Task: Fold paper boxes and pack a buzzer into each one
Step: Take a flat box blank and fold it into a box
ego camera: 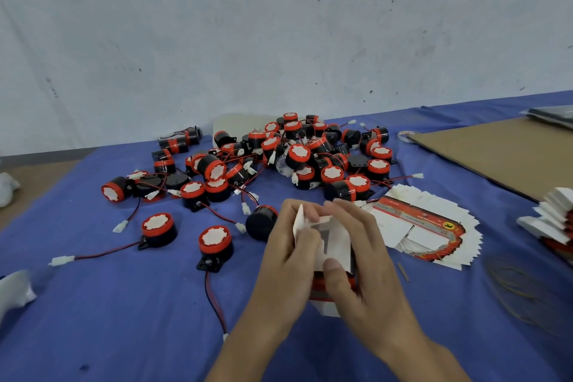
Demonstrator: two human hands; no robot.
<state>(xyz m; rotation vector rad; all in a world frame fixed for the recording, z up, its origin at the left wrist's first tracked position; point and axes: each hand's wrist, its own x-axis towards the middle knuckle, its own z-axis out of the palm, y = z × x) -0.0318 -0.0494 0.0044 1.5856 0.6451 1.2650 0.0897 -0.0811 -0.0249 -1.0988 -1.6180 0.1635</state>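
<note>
Head view: just below the middle of the frame, a half-folded paper box [336, 239] is held upright above the blue tabletop [124, 319]. The left hand [288, 257] grips the box's left wall, its fingers [290, 211] curled onto a raised white flap. The right hand [362, 257] clamps the other side, thumb pressed on the front face and fingers bent over the top edge (the box's red printed band shows low down between the palms). At 12 o'clock from the box lies the heap of red-capped buzzers [297, 152], with loose ones trailing out to 9 o'clock. At 3 o'clock a fanned stack of flat boxes [424, 226] lies on the cloth, and a brown cardboard sheet [502, 152] lies at 2 o'clock, well apart.
</note>
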